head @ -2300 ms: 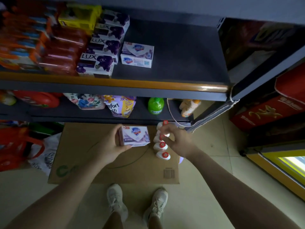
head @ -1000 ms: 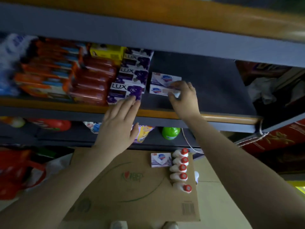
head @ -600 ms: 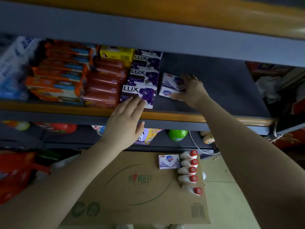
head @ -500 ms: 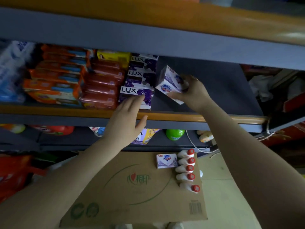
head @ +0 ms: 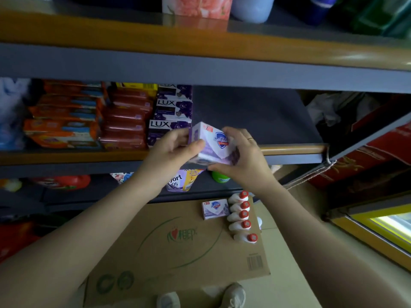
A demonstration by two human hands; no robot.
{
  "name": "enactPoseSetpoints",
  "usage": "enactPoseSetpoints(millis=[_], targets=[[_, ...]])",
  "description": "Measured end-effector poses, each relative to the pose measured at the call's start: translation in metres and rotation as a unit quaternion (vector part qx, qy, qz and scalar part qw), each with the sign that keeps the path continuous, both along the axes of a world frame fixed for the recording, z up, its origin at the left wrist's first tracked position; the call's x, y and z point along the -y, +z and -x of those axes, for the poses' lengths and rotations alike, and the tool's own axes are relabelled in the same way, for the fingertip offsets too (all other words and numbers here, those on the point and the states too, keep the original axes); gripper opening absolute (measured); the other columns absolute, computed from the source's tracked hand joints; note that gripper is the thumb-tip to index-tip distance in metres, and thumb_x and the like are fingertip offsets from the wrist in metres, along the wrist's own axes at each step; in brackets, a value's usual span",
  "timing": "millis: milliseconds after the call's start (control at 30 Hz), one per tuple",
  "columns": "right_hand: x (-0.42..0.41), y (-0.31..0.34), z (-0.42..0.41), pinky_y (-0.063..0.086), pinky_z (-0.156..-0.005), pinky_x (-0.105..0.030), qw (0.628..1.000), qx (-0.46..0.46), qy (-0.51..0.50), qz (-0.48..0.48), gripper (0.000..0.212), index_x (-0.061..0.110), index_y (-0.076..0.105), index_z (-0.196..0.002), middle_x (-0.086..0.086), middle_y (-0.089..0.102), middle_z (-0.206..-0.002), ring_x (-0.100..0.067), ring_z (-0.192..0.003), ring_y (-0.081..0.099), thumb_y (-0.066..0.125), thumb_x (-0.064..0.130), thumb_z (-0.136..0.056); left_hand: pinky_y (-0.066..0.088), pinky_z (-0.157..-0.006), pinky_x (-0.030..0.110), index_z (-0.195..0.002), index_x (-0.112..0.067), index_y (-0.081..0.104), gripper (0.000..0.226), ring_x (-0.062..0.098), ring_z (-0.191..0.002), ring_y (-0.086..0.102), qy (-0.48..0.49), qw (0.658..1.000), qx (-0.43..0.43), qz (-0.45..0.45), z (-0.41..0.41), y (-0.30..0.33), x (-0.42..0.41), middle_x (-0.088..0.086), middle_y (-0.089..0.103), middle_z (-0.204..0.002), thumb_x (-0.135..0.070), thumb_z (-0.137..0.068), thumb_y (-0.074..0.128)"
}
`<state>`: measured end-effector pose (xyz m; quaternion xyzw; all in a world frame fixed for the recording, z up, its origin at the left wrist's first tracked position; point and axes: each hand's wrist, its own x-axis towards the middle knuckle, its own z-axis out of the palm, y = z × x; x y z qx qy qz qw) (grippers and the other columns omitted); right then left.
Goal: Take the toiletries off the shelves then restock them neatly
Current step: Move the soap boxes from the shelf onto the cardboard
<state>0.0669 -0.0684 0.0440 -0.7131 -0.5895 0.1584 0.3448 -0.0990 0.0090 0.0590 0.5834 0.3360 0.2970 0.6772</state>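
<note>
While the cardboard box (head: 178,247) on the floor serves as the staging surface, it reads like a deliberate layout: one white-and-purple soap box (head: 215,209) lies flat near the box's far right corner, touching a row of five small red-capped bottles (head: 241,216) laid on their sides along the right edge. Tight grouping leaves most of the top bare, likely room for more unloaded stock. Above that, both hands are on the stacked soap boxes (head: 214,144), held in the air just in front of the middle shelf's wooden front edge (head: 291,150), not resting on it. Left hand (head: 171,153) has thumb on the near face, fingers wrapped behind the left side. Right hand (head: 239,156) clamps the right side and underside, fingers curled, a ring showing. Two-handed grip probably because it's two boxes at once; looks like two, seam partly hidden. Stack is tilted, one corner up toward the shelf. Packs are matte card, white top fading to purple, blue shield logo, small red mark at a corner. Light, rigid, easy to slide against each other. Further in, the middle shelf (head: 255,116) is bare on its right half; purple LUX boxes (head: 172,121) are stacked at the centre, red and orange packs (head: 89,121) to the left. So unloading seems partway done.
</note>
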Motion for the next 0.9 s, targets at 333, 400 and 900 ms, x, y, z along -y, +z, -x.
enactPoseSetpoints(millis=[333, 400, 900], targets=[[0.06, -0.006, -0.005, 0.048, -0.093, -0.026, 0.996, -0.062, 0.004, 0.064, 0.107, 0.021, 0.008, -0.147, 0.004, 0.047, -0.131, -0.007, -0.114, 0.051, 0.067, 0.055, -0.066, 0.052, -0.07, 0.016, -0.098, -0.021, 0.048, 0.042, -0.001, -0.079, 0.062, -0.095, 0.993, -0.045, 0.045, 0.005, -0.044, 0.021, -0.003, 0.059, -0.1, 0.011, -0.076, 0.063], [0.072, -0.009, -0.011, 0.054, -0.083, -0.028, 0.992, -0.116, -0.016, 0.054, 0.092, 0.026, 0.023, -0.142, 0.007, 0.057, -0.116, -0.008, -0.099, 0.06, 0.073, 0.047, -0.068, 0.05, -0.07, 0.015, -0.098, -0.022, 0.047, 0.045, -0.001, -0.08, 0.062, -0.102, 0.993, -0.047, 0.048, 0.003, -0.052, 0.027, -0.003, 0.06, -0.1, 0.012, -0.074, 0.064], [0.101, -0.019, -0.015, 0.053, -0.084, -0.027, 0.922, -0.382, -0.016, 0.066, 0.067, 0.017, 0.042, -0.125, 0.007, 0.059, -0.114, -0.009, -0.101, 0.062, 0.076, 0.009, -0.068, 0.04, -0.098, 0.035, -0.104, -0.011, 0.042, 0.022, 0.031, -0.116, 0.046, -0.057, 0.745, -0.071, -0.661, -0.001, -0.064, 0.042, 0.012, 0.042, -0.119, -0.004, -0.085, 0.053]])
